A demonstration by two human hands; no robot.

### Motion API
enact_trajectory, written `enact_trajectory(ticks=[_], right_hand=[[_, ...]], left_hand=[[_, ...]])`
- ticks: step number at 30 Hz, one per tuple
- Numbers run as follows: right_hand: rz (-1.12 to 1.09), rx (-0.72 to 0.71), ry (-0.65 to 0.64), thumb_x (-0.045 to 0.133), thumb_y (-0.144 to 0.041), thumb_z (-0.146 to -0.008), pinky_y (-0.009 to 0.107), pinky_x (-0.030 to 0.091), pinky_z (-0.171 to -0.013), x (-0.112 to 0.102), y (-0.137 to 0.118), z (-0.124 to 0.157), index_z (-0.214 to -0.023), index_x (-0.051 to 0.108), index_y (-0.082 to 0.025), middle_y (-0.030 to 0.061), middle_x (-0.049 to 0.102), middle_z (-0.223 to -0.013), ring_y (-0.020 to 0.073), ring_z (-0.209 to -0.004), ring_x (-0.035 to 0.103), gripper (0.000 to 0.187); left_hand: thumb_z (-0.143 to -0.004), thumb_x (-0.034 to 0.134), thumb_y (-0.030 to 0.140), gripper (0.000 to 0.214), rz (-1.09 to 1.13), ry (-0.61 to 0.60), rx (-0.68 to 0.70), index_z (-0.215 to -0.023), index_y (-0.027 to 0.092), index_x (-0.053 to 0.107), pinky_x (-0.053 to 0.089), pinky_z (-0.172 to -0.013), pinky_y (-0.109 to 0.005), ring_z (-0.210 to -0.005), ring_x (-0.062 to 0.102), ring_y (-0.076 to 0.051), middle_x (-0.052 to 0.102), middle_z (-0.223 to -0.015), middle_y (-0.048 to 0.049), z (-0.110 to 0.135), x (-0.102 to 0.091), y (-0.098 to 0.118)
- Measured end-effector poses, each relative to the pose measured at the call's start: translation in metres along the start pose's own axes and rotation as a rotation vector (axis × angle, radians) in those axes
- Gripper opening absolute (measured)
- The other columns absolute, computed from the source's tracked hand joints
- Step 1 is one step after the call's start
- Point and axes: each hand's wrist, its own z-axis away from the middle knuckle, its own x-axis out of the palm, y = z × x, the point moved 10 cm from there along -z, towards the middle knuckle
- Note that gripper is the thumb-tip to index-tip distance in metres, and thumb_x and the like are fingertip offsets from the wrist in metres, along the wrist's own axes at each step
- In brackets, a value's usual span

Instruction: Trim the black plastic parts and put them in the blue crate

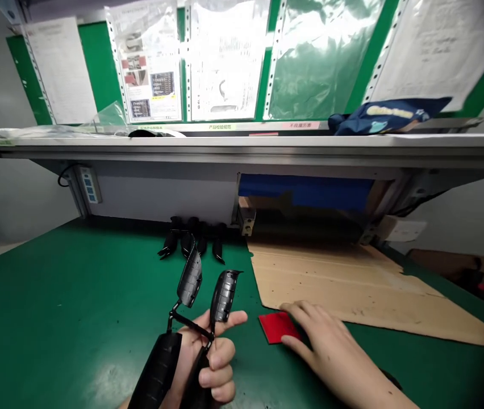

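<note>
My left hand (pixel 218 363) is closed around a black molded plastic part (pixel 191 325), whose several curved, ribbed shells are joined by a thin branching frame. Two of the shells point up and away from me; the others hang toward the near edge of the view. My left index finger sticks out to the right. Over on the right, my right hand (pixel 325 341) rests at a flat red square (pixel 276 328) on the green table, thumb and fingers apart at its right edge. Whether the fingers grip the square or only touch it, I cannot tell.
Several similar black parts (pixel 195 238) lie at the back of the green table (pixel 75 295). A cardboard sheet (pixel 331 278) runs from the opening under the shelf (pixel 242 149) toward the right. A power strip (pixel 90 184) hangs at back left; a dark blue packet (pixel 391 116) sits on the shelf.
</note>
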Motion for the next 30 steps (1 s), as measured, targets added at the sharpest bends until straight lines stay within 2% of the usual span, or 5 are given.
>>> enact_trajectory(ticks=[8,15,21,26,30], right_hand=[[-0.136,-0.264,0.043,0.054,-0.032,-0.096,0.043,0.044,-0.093,-0.001,-0.044,0.000,-0.112,0.058,-0.029,0.0035,0.058,-0.112,0.0257,-0.107,0.053,0.017],[-0.415,-0.266,0.382,0.048,-0.036,-0.100,0.033,0.049,-0.090,-0.042,-0.063,0.025,-0.122,0.050,-0.028,0.0049,0.052,-0.123,0.0231,-0.111,0.052,0.023],[-0.290,-0.506,0.363,0.047,-0.025,-0.101,0.036,0.049,-0.094,-0.025,-0.108,0.041,-0.130,0.049,-0.020,0.0136,0.042,-0.133,0.0265,-0.118,0.047,0.029],[-0.248,-0.705,0.321,0.046,-0.018,-0.101,0.037,0.052,-0.087,-0.021,-0.130,0.052,-0.129,0.051,-0.015,0.0168,0.048,-0.126,0.0265,-0.108,0.053,0.029],[-0.264,-0.590,0.348,0.047,-0.019,-0.100,0.038,0.053,-0.086,-0.026,-0.121,0.046,-0.126,0.053,-0.015,0.0166,0.048,-0.125,0.0273,-0.108,0.053,0.027]], left_hand=[[-0.100,0.022,0.034,0.052,-0.051,-0.001,-0.025,-0.131,0.005,0.052,0.029,-0.045,-0.023,-0.036,0.026,-0.006,0.042,-0.054,0.0037,0.005,0.010,-0.003],[-0.095,0.041,0.046,0.042,-0.168,0.256,-0.006,-0.117,0.018,0.062,0.035,-0.044,-0.025,-0.034,0.038,-0.010,0.046,-0.047,0.0047,0.000,-0.039,-0.014],[-0.083,0.055,0.054,0.047,-0.390,0.459,-0.092,-0.062,0.012,0.059,0.036,-0.041,-0.027,-0.031,0.043,-0.013,0.048,-0.038,-0.0013,0.006,-0.058,-0.032],[-0.079,0.057,0.054,0.045,-0.422,0.482,-0.114,-0.057,0.015,0.055,0.035,-0.037,-0.026,-0.028,0.043,-0.014,0.049,-0.036,-0.0016,0.010,-0.056,-0.035],[-0.077,0.057,0.054,0.050,-0.438,0.494,-0.140,-0.045,0.016,0.050,0.034,-0.035,-0.025,-0.026,0.040,-0.012,0.046,-0.032,-0.0030,0.010,-0.057,-0.037]])
